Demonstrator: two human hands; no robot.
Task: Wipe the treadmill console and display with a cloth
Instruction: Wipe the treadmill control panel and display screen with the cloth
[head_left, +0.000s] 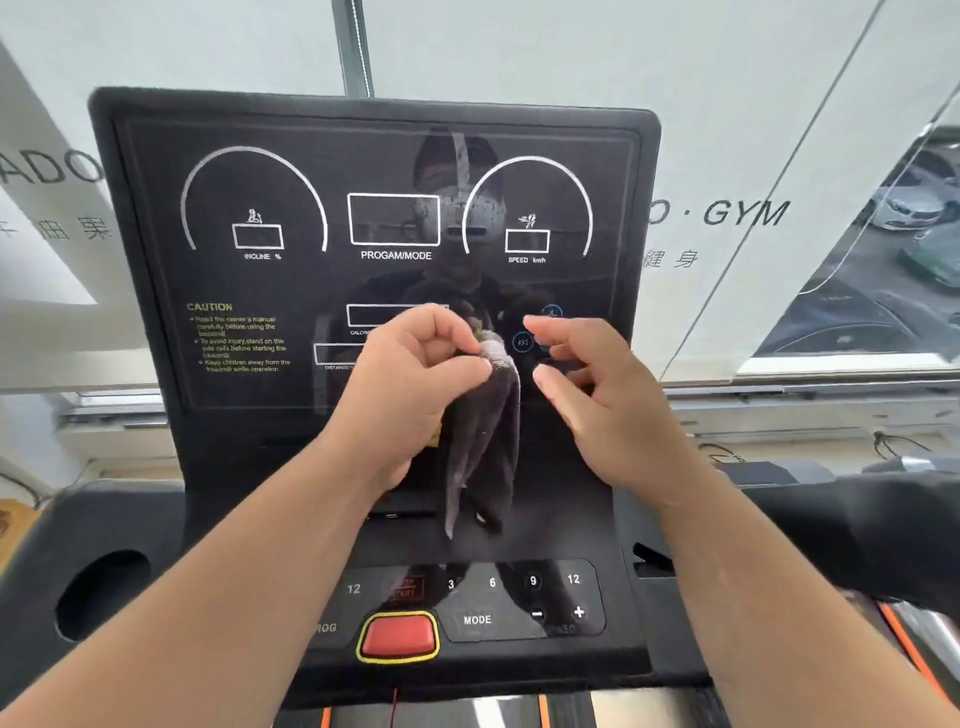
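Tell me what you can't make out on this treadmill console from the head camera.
- Small readout labels behind the left hand: hidden by it in the head view.
- Round media buttons beside the right hand: partly covered by its fingers.
- Left keypad row: covered by the left forearm.
- Caution text: too blurred to read fully.
- Cloth: bunched, so its full shape is unclear.

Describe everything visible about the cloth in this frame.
The cloth is dark grey-purple and looks like soft terry fabric. It is bunched at the top and hangs down in loose folds in front of the console. The left hand pinches its upper end; the right hand is open beside it, not touching. Whether it touches the display cannot be told.
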